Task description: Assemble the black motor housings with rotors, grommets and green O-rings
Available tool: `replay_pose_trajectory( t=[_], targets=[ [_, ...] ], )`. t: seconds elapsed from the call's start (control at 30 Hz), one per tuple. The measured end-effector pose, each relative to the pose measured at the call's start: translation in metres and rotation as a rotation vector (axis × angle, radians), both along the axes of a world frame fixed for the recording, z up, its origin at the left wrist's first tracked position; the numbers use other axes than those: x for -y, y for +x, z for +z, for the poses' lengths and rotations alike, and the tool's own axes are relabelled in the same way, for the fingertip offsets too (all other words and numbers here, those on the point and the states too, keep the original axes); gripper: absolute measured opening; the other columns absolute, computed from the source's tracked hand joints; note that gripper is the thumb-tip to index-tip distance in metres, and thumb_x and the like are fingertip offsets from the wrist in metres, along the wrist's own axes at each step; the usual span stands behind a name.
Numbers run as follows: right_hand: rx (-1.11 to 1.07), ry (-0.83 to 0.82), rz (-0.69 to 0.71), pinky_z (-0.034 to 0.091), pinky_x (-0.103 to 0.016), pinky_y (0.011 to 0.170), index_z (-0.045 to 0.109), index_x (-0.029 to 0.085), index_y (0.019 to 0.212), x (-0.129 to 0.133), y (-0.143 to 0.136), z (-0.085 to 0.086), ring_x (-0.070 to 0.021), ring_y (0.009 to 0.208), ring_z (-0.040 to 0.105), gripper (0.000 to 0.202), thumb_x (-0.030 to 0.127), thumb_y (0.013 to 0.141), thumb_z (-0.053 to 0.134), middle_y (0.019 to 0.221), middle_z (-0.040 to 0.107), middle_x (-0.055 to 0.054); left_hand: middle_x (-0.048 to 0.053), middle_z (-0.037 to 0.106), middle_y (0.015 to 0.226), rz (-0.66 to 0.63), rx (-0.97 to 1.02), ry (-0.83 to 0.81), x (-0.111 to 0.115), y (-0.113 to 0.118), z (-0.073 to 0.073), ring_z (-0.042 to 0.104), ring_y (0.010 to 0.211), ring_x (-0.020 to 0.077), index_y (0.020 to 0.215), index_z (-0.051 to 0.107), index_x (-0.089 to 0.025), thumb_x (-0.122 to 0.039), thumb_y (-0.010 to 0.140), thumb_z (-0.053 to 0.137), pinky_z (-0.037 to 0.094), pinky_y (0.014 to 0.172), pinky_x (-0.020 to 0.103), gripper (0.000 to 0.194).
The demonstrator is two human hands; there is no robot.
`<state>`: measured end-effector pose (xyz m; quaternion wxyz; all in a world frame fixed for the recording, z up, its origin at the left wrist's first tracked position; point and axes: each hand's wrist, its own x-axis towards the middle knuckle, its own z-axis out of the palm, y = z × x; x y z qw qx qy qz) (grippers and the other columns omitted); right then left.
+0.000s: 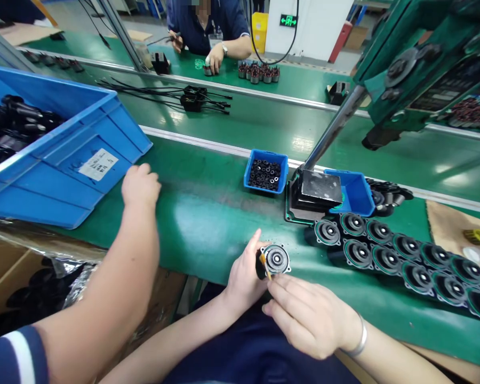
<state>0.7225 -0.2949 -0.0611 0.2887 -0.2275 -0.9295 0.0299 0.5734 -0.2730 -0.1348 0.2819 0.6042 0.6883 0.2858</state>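
My left hand (244, 277) is wrapped round a black cylindrical motor housing (279, 258), held upright in front of my body. Its round top, with concentric rings and a pale centre, faces up. Between the fingertips of my right hand (314, 314) is a small yellow-orange brush (265, 265), its tip at the housing's left rim. How far the brush runs inside my fingers is hidden. Several similar housings (357, 253) stand in rows on the green bench (208, 224) to the right, many with a green ring round the rim.
A co-worker's hand (141, 186) reaches in from the left beside a large blue crate (116, 128) of black parts. A small blue bin (246, 184) holds black rings. Behind stands a green press (404, 69) with its base (320, 192). Another person (208, 26) works across the bench.
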Motion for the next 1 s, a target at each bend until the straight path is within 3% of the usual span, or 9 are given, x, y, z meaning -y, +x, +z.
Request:
replay_pose_trajectory(
  t=[0.1, 0.2, 0.5, 0.67, 0.73, 0.8, 0.9, 0.93, 1.0],
  targets=[
    [0.011, -0.020, 0.038, 0.060, -0.035, 0.085, 0.066, 0.011, 0.092, 0.003, 0.009, 0.007, -0.0209, 0.091, 0.069, 0.018, 0.012, 0.086, 0.050, 0.098, 0.071, -0.011, 0.006, 0.067, 0.114, -0.136, 0.134, 0.064, 0.005, -0.004, -0.004, 0.068, 0.101, 0.0215, 0.146, 0.030, -0.016, -0.039, 0.083, 0.069, 0.058, 0.087, 0.033, 0.078],
    [0.045, 0.020, 0.056, 0.060, -0.035, 0.084, 0.067, 0.010, 0.094, 0.007, 0.023, 0.017, -0.0208, 0.090, 0.069, 0.026, 0.010, 0.087, 0.042, 0.098, 0.071, -0.012, 0.007, 0.067, 0.120, -0.313, 0.317, 0.119, 0.006, -0.011, -0.007, 0.066, 0.109, 0.0238, 0.150, 0.013, -0.021, -0.040, 0.067, 0.084, 0.054, 0.095, 0.036, 0.111],
    [0.203, 0.156, 0.009, 0.059, -0.038, 0.079, 0.066, 0.010, 0.095, -0.006, 0.046, 0.035, -0.0221, 0.088, 0.068, 0.028, 0.008, 0.090, 0.038, 0.096, 0.071, -0.014, 0.009, 0.063, 0.121, -0.507, 0.431, 0.078, -0.013, -0.022, -0.003, 0.061, 0.117, 0.0260, 0.150, 0.017, -0.025, -0.036, 0.071, 0.082, 0.049, 0.104, 0.044, 0.103],
    [0.036, 0.096, -0.116, 0.057, -0.036, 0.087, 0.063, 0.011, 0.101, -0.002, 0.066, 0.028, -0.0215, 0.101, 0.066, 0.027, 0.008, 0.092, 0.038, 0.101, 0.070, -0.014, 0.016, 0.049, 0.140, -0.656, 0.436, 0.150, -0.024, -0.041, 0.007, 0.050, 0.131, 0.0322, 0.148, 0.024, -0.022, -0.057, 0.068, 0.077, 0.042, 0.110, 0.048, 0.102],
    [-0.030, 0.069, -0.197, 0.056, -0.034, 0.091, 0.061, 0.012, 0.104, 0.004, 0.074, 0.019, -0.0204, 0.105, 0.065, 0.024, 0.006, 0.090, 0.043, 0.104, 0.069, -0.014, 0.017, 0.045, 0.143, -0.581, 0.451, 0.240, -0.043, -0.050, 0.015, 0.050, 0.131, 0.0305, 0.144, 0.033, -0.022, -0.060, 0.084, 0.060, 0.047, 0.105, 0.046, 0.076],
    [-0.082, 0.074, -0.268, 0.055, -0.031, 0.092, 0.060, 0.014, 0.105, 0.007, 0.077, 0.010, -0.0178, 0.104, 0.066, 0.022, 0.005, 0.089, 0.049, 0.104, 0.070, -0.012, 0.017, 0.048, 0.138, -0.382, 0.371, 0.326, -0.074, -0.055, 0.024, 0.059, 0.119, 0.0260, 0.138, 0.039, -0.020, -0.050, 0.095, 0.046, 0.054, 0.094, 0.041, 0.053],
    [-0.131, 0.106, -0.299, 0.056, -0.026, 0.087, 0.060, 0.016, 0.103, 0.007, 0.078, -0.001, -0.0151, 0.095, 0.069, 0.016, 0.011, 0.091, 0.051, 0.099, 0.072, -0.009, 0.020, 0.055, 0.130, -0.124, -0.038, 0.305, -0.134, -0.049, 0.039, 0.065, 0.105, 0.0241, 0.134, 0.042, -0.012, -0.040, 0.096, 0.048, 0.052, 0.094, 0.042, 0.048],
    [-0.136, 0.117, -0.294, 0.057, -0.024, 0.086, 0.061, 0.017, 0.102, 0.007, 0.079, -0.006, -0.0151, 0.093, 0.069, 0.015, 0.014, 0.092, 0.050, 0.098, 0.072, -0.008, 0.021, 0.057, 0.128, -0.120, -0.192, 0.246, -0.152, -0.045, 0.043, 0.064, 0.109, 0.0256, 0.133, 0.044, -0.009, -0.037, 0.096, 0.047, 0.049, 0.098, 0.043, 0.046],
    [-0.138, 0.138, -0.269, 0.058, -0.022, 0.081, 0.064, 0.019, 0.100, 0.004, 0.085, -0.018, -0.0155, 0.089, 0.071, 0.015, 0.020, 0.092, 0.051, 0.096, 0.073, -0.007, 0.020, 0.067, 0.114, -0.145, -0.287, 0.193, -0.180, -0.036, 0.048, 0.066, 0.107, 0.0262, 0.122, 0.055, -0.007, -0.028, 0.096, 0.047, 0.050, 0.095, 0.038, 0.034]
  ],
)
